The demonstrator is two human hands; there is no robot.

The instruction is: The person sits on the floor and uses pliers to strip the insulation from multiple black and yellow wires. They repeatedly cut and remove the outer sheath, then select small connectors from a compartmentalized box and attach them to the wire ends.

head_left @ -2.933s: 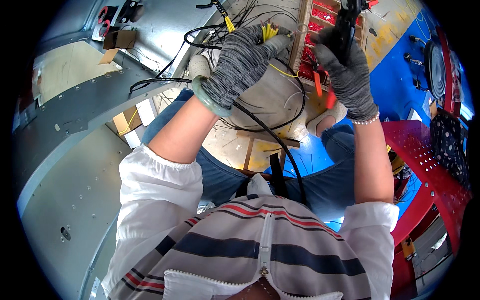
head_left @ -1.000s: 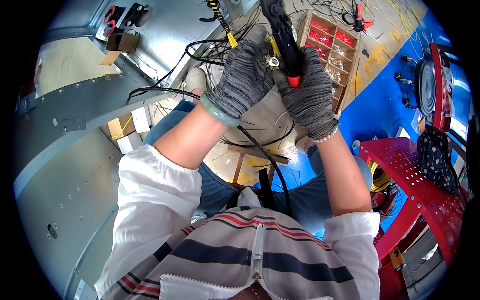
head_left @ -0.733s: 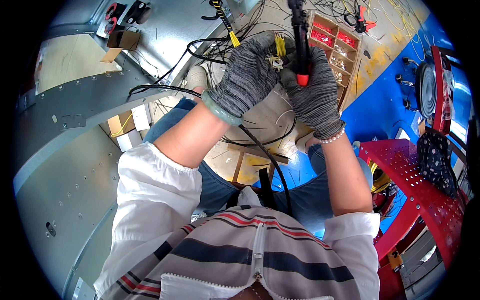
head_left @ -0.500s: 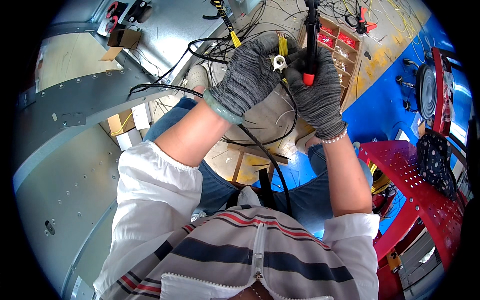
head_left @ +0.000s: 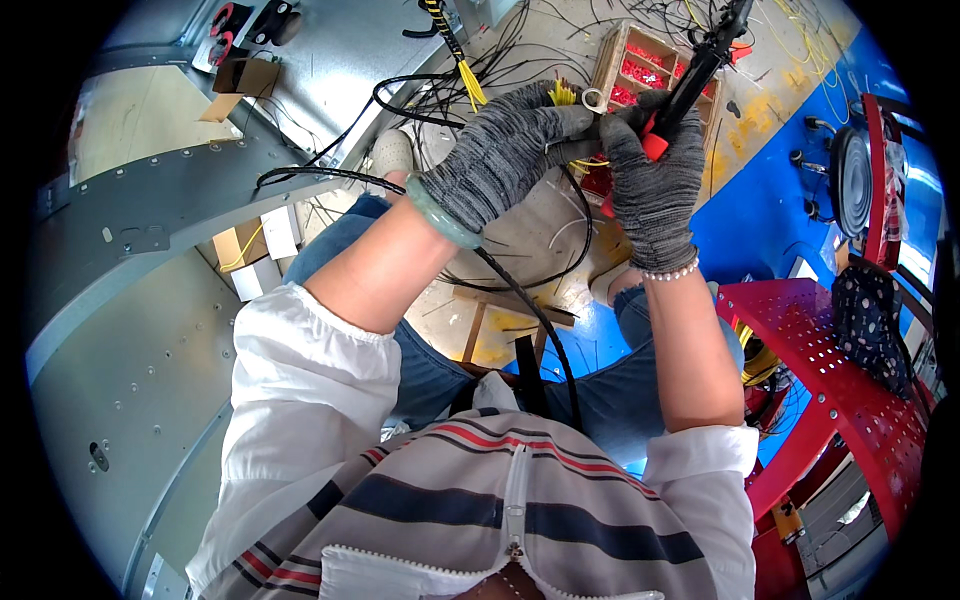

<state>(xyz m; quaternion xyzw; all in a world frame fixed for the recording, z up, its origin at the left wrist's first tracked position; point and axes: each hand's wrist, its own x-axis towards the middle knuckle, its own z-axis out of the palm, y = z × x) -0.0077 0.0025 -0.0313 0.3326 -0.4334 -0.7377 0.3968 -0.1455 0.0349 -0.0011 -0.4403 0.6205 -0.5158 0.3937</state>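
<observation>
Both my hands wear grey knitted gloves and meet in front of me. My left hand is closed round a bundle of yellow wires, whose ends stick up past the fingers. My right hand grips a black hand tool with red handle ends, which looks like crimping pliers and tilts to the upper right. Between the fingertips of both hands sits a small white ring; which hand pinches it I cannot tell. A black sleeved cable runs down from under my left wrist toward my lap.
Beyond my right hand a wooden compartment box holds small red and pale pieces. Black cables lie tangled on the floor and over the grey metal frame at left. A red perforated metal stand stands at right.
The white ring has shifted up and right, toward my right fingertips. The black tool has swung from upright to a tilt toward the upper right, uncovering more of the compartment box.
</observation>
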